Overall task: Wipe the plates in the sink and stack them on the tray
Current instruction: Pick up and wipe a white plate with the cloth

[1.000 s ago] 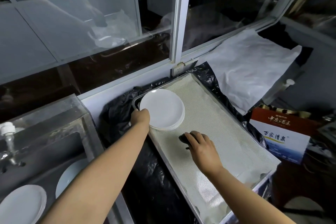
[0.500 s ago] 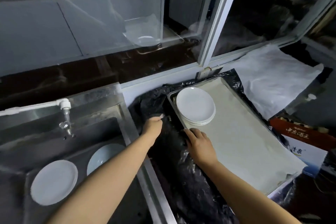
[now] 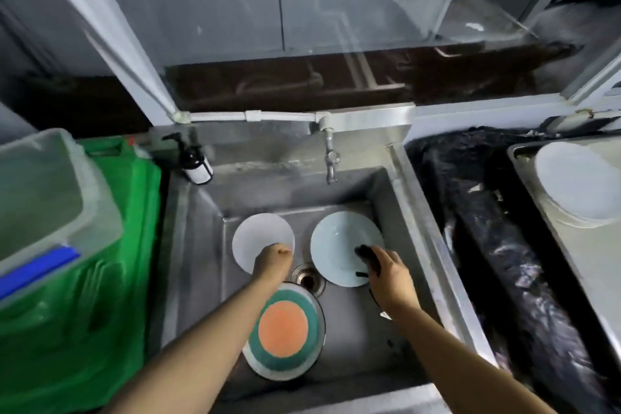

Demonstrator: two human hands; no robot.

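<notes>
Steel sink [image 3: 420,228] under a window; left hand [image 3: 272,260] grips white plate [image 3: 255,239], right hand [image 3: 389,270] grips black cloth [image 3: 368,254].

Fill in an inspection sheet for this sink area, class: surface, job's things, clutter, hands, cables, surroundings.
Surface: steel sink, drain uncovered.
Job's things: white plate, pale blue plate, patterned plate in the sink; stack of plates on the tray.
Clutter: soap bottle, black plastic sheet.
Hands: left hand grips the white plate; right hand holds a dark cloth on the blue plate.
Cables: nothing seen.
Surroundings: tap, green crate, window.
</notes>
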